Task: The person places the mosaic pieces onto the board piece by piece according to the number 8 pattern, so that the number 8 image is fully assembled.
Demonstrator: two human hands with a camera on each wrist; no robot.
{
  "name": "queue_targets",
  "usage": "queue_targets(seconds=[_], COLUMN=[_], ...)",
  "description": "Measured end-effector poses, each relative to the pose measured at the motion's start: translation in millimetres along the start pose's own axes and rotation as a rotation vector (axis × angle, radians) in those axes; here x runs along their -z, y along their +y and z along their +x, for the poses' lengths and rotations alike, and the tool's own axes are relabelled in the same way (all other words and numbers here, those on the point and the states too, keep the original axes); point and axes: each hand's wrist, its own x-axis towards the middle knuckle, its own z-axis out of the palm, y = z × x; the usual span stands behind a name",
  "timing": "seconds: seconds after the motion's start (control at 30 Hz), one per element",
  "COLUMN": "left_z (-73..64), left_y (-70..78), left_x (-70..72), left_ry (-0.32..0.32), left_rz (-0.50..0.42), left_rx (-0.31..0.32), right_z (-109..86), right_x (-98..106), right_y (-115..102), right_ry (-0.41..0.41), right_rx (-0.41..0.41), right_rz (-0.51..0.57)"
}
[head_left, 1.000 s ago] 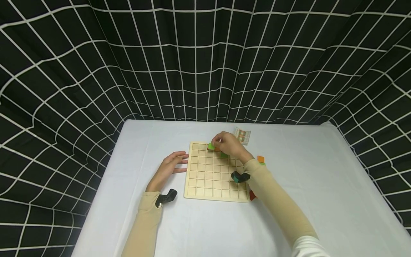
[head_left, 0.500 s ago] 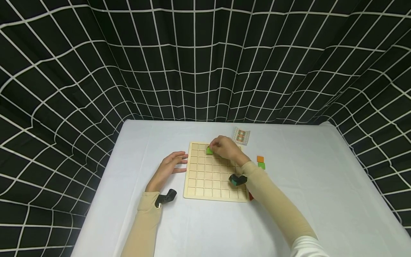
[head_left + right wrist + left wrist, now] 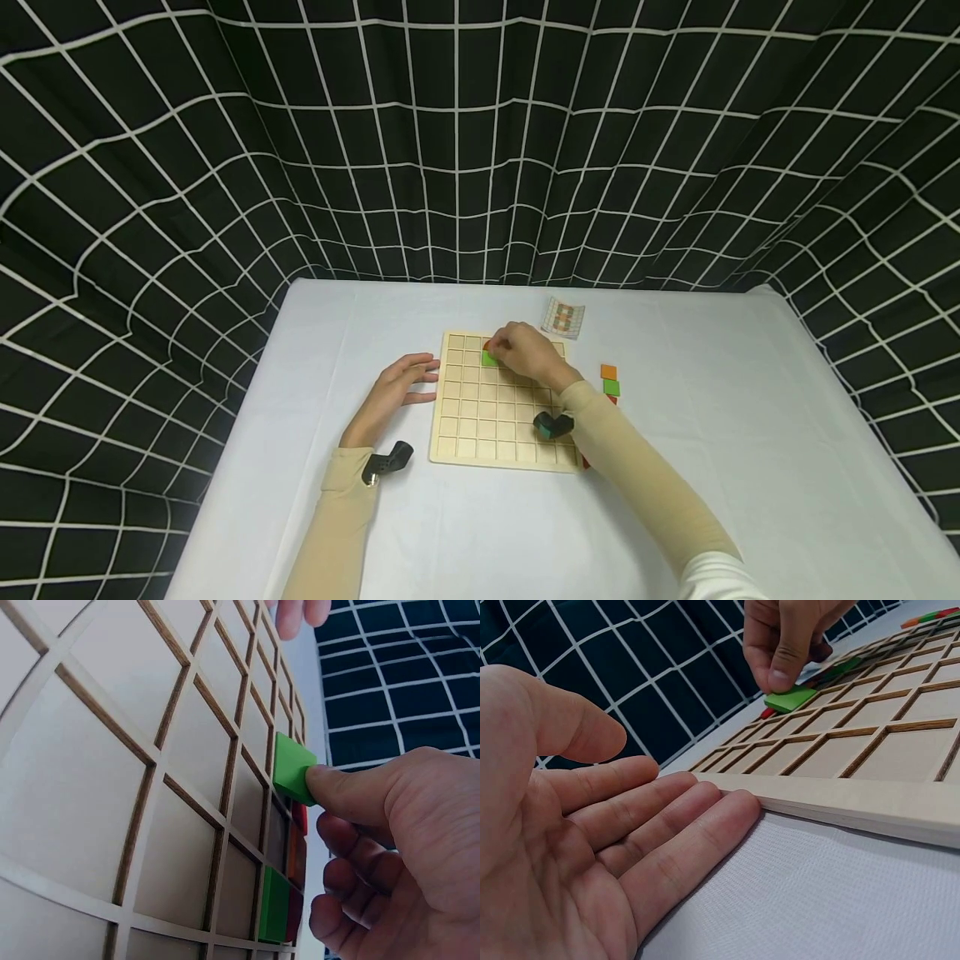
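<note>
My right hand pinches a green square tile over the second row from the far edge of the wooden grid board. In the right wrist view the tile is slightly tilted, the thumb on its edge. Beside it in the far row sit a red tile and an orange tile. Another green tile lies in a cell further along, next to a dark red one. My left hand lies with fingers extended, fingertips right at the board's left edge.
A small printed pattern card lies behind the board. To the right are a loose orange tile, a green tile and red pieces partly hidden by the right sleeve. A black grid curtain hangs behind the white table.
My right hand has brought the green tile from the far row slightly toward me, to the second row; a red tile shows behind it. The left hand has stayed put.
</note>
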Motion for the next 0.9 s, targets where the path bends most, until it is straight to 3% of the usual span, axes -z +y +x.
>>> queue_targets(seconds=[0.63, 0.9], left_z=[2.2, 1.1], left_y=[-1.2, 0.0], left_x=[0.2, 0.8], left_ry=[-0.01, -0.005], left_rz=[-0.006, 0.011], left_rx=[-0.005, -0.005], right_z=[-3.5, -14.5], right_x=[-5, 6], right_y=[-2, -10], right_ry=[0.042, 0.0], right_rx=[0.019, 0.029], right_rz=[-0.069, 0.017])
